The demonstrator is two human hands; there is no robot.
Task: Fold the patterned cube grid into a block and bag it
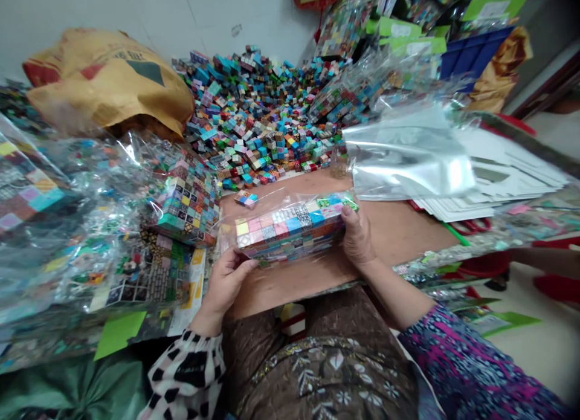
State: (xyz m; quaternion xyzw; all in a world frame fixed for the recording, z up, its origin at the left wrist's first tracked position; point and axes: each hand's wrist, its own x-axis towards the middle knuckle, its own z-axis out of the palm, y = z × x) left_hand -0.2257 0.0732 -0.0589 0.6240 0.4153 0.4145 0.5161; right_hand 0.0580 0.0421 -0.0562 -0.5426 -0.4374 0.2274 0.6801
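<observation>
A clear plastic bag packed with rows of small colourful printed cubes [290, 226] lies lengthwise between my two hands, just above the brown board [408, 232]. My left hand [229, 278] grips its left end, with the thumb at the lower corner and the fingers partly hidden behind. At the right end, my right hand [357, 235] holds on, its thumb pressed on the top corner. Loose plastic film sticks out past the left end of the bag. A short block of joined cubes [246, 198] sits on the board just behind the bag.
A large heap of loose cubes [267, 118] rises against the wall. Filled clear bags [190, 196] crowd the left, below a yellow sack [113, 75]. To the right are flat empty plastic bags [408, 160], white sheets [512, 166], red-handled scissors [471, 225] and a blue bin [473, 54].
</observation>
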